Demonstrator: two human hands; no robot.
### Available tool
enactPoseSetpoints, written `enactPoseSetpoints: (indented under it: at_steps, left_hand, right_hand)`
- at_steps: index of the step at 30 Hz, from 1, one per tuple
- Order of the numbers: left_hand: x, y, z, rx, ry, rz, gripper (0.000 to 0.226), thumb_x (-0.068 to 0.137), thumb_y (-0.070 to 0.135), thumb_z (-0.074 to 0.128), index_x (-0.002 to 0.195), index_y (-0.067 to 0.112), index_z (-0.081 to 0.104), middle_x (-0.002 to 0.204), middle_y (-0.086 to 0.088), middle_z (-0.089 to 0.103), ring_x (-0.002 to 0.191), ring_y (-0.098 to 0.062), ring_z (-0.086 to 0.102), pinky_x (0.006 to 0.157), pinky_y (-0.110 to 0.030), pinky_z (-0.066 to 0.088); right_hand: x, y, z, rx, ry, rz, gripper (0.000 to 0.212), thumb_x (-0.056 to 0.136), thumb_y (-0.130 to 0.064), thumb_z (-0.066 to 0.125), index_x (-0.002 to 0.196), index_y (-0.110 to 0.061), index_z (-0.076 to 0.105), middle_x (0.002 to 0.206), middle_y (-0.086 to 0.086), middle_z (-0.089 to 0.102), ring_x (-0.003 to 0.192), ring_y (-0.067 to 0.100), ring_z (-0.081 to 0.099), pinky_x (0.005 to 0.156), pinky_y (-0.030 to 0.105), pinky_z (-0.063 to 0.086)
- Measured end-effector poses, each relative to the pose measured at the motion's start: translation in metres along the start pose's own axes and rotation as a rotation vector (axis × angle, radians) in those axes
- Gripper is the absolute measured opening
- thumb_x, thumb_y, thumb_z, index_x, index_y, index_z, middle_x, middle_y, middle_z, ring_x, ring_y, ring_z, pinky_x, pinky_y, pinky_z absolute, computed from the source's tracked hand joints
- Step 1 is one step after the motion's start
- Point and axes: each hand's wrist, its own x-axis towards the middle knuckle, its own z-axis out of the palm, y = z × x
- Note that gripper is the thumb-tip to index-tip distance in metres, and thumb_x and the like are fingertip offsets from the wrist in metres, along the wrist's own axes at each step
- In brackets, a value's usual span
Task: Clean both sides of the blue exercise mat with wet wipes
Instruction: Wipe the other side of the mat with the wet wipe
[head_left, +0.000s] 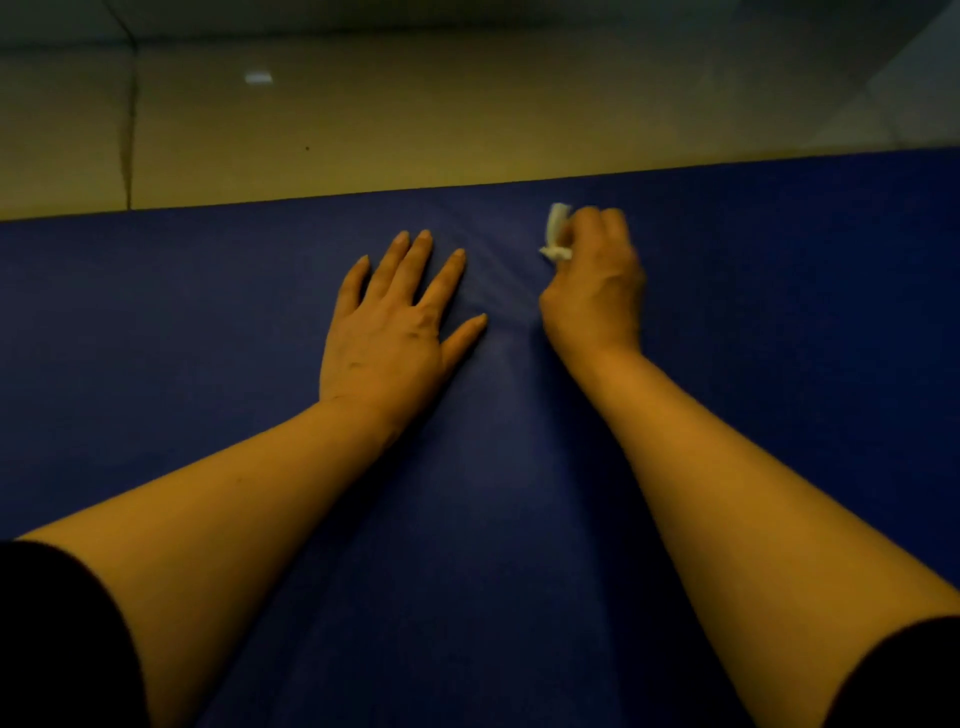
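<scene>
Dark blue mat (208, 322) lies flat, faint streaks between the hands.

The mat (208, 322) lies on the floor (415, 130), its far edge bordering bare floor beyond. The left hand (395, 322) rests flat on the mat. The right hand (592, 280), just beside it to the right, grips a wipe (557, 231) against the mat near the far edge.
</scene>
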Motion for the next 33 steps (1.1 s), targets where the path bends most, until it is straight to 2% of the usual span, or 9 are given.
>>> enactPoseSetpoints:
  at_steps: [3,5,11,13,15,18,24,30,33]
  left_hand:
    - [0.001,0.0,0.0,-0.008,-0.01,0.001,0.071,0.092,0.062,0.022,0.153,0.028,0.017,0.162,-0.004,0.013,0.149,-0.019,0.005,0.12,-0.041,0.003]
    - [0.001,-0.001,-0.001,-0.006,-0.059,-0.015,0.069,0.095,0.059,0.027,0.154,0.026,0.013,0.162,-0.005,0.007,0.15,-0.021,0.001,0.12,-0.042,0.001]
    - [-0.052,0.024,-0.012,-0.061,-0.177,-0.001,0.069,0.099,0.045,0.04,0.155,0.016,0.011,0.162,-0.008,-0.003,0.149,-0.02,-0.006,0.119,-0.047,-0.003]
    - [-0.086,0.038,-0.004,-0.096,-0.111,0.01,0.067,0.099,0.043,0.041,0.153,0.011,0.017,0.162,-0.01,0.003,0.15,-0.021,-0.001,0.118,-0.049,-0.001]
    - [-0.114,0.053,0.002,-0.111,0.005,0.02,0.065,0.095,0.042,0.039,0.148,0.005,0.033,0.159,-0.014,0.02,0.148,-0.025,0.015,0.117,-0.054,0.01]
    - [-0.143,0.064,0.011,-0.084,0.026,-0.002,0.07,0.091,0.046,0.031,0.145,0.003,0.037,0.155,-0.014,0.029,0.146,-0.025,0.023,0.116,-0.057,0.017]
    - [-0.157,0.068,0.019,0.026,-0.026,-0.018,0.07,0.095,0.049,0.023,0.15,0.006,0.028,0.158,-0.011,0.023,0.148,-0.023,0.017,0.115,-0.056,0.011]
    - [-0.155,0.069,0.019,0.002,0.018,-0.017,0.071,0.091,0.049,0.03,0.146,0.006,0.038,0.155,-0.011,0.032,0.145,-0.023,0.026,0.114,-0.056,0.015]
    - [-0.155,0.069,0.019,0.015,0.029,-0.028,0.072,0.091,0.05,0.029,0.146,0.006,0.038,0.155,-0.011,0.032,0.145,-0.022,0.026,0.114,-0.055,0.014]
  right_hand:
    - [-0.031,-0.027,0.008,0.082,-0.11,-0.208,0.016,0.072,-0.001,0.049,0.086,0.001,0.057,0.089,0.021,0.055,0.071,0.037,0.052,0.06,0.025,0.024]
    - [-0.033,-0.024,0.005,0.068,-0.146,-0.258,0.012,0.077,0.001,0.054,0.088,0.001,0.057,0.091,0.021,0.056,0.075,0.038,0.053,0.059,0.025,0.022]
    - [-0.011,0.022,-0.032,-0.148,-0.053,0.159,0.024,0.087,-0.002,0.052,0.111,0.0,0.052,0.122,0.018,0.049,0.105,0.031,0.051,0.075,0.023,0.032]
    - [-0.028,0.005,-0.029,-0.154,-0.098,0.111,0.024,0.087,-0.003,0.05,0.11,0.001,0.053,0.12,0.019,0.05,0.103,0.036,0.051,0.075,0.03,0.032]
    - [-0.054,-0.016,-0.022,-0.033,-0.166,-0.075,0.018,0.083,-0.001,0.053,0.099,0.003,0.058,0.106,0.023,0.056,0.092,0.04,0.054,0.067,0.033,0.028]
    - [-0.079,-0.021,-0.027,0.006,-0.292,-0.262,0.011,0.078,0.002,0.055,0.089,0.001,0.058,0.096,0.022,0.056,0.083,0.04,0.053,0.059,0.026,0.021]
    - [-0.059,0.017,-0.057,-0.164,-0.172,0.184,0.019,0.085,-0.005,0.056,0.104,-0.001,0.056,0.113,0.018,0.053,0.097,0.038,0.053,0.074,0.038,0.038]
    - [-0.112,-0.033,-0.043,0.011,-0.388,-0.155,0.016,0.079,-0.004,0.058,0.095,-0.003,0.056,0.104,0.017,0.056,0.091,0.036,0.053,0.064,0.03,0.028]
    - [-0.094,0.003,-0.061,-0.051,-0.3,-0.039,0.014,0.081,-0.001,0.056,0.095,-0.001,0.057,0.105,0.02,0.056,0.093,0.038,0.053,0.066,0.033,0.029]
